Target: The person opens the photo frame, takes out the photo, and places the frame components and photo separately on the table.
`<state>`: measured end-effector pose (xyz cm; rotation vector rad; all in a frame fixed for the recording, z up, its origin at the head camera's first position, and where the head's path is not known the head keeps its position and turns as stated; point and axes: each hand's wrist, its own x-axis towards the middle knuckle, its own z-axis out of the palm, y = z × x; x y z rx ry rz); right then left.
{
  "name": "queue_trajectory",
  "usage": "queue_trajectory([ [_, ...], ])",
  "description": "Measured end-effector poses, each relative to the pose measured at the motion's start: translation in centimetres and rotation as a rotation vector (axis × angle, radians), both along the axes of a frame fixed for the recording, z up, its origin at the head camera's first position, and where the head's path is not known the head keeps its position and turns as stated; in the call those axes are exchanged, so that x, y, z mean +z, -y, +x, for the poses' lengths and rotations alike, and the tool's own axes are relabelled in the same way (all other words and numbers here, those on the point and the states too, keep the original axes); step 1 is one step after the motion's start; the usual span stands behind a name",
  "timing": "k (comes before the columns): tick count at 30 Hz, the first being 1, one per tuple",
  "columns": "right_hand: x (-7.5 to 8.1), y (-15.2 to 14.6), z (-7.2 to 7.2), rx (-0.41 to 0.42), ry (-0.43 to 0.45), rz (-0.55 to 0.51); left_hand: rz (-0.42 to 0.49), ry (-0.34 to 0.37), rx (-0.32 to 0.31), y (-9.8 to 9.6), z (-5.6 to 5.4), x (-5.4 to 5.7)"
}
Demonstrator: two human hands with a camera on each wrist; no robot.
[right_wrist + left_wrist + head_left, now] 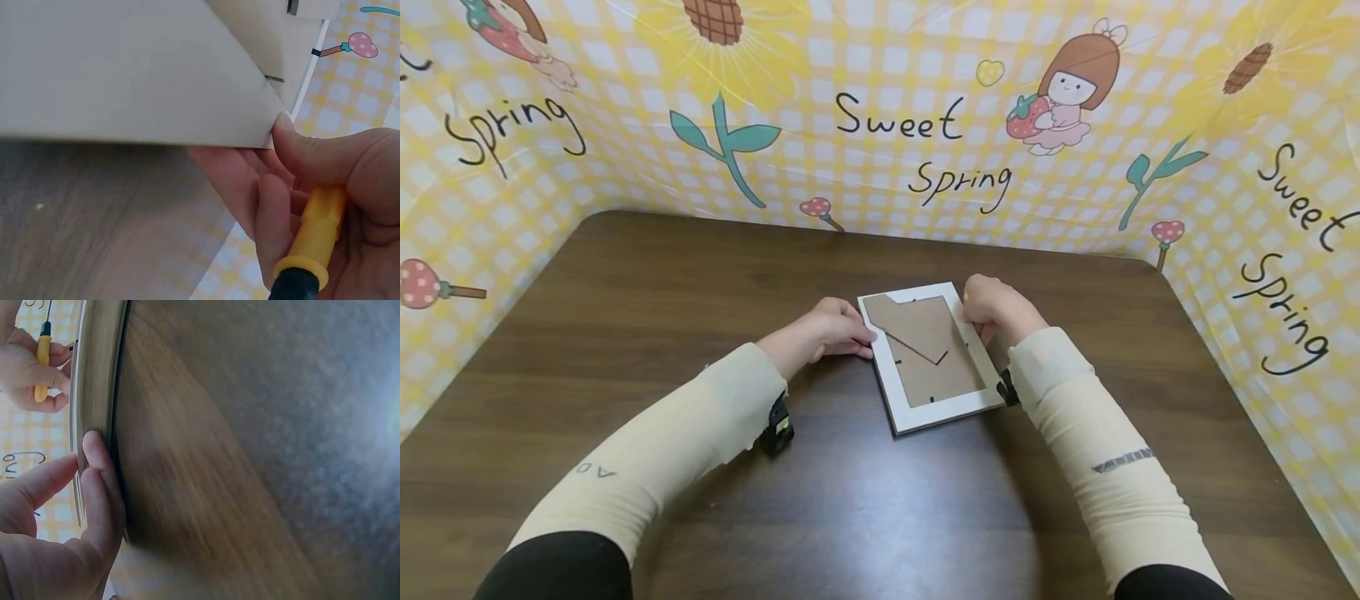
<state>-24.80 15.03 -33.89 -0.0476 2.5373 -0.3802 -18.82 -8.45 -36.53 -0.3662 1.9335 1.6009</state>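
A white-bordered picture frame (904, 421) is held back side up, with small dark tabs around its brown backing board (917, 383). An angled dark line crosses the board. My left hand (838, 329) grips the frame's left edge, thumb on top and fingers along the side, as the left wrist view shows. At the opposite edge my right hand (1000, 308) pinches the frame between thumb and fingers. That same hand also holds a screwdriver (43, 362) with a yellow handle and dark collar against its palm. In the head view the hand hides the screwdriver.
The dark brown wooden table (700, 275) lies under both arms. A yellow checked cloth (887, 50) with printed flowers and words hangs around its back and sides. Dark wrist cameras (777, 425) are strapped at both cuffs.
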Motion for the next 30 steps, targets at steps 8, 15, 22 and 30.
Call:
queue_trajectory([
  [8,-0.2,-0.9,0.9,-0.003,0.009,-0.091,-0.039,-0.039,-0.017,0.0,-0.6,0.0],
  [15,-0.6,-1.6,1.9,-0.024,0.028,-0.168,-0.06,-0.057,-0.012,-0.2,-1.2,-0.2],
  [22,-0.6,-1.7,2.5,-0.056,0.042,-0.196,-0.059,-0.077,-0.015,-0.3,-1.4,-0.1],
  [30,-1.0,-2.4,3.7,-0.072,0.019,-0.205,-0.054,-0.083,-0.013,-0.5,-1.7,-0.3],
])
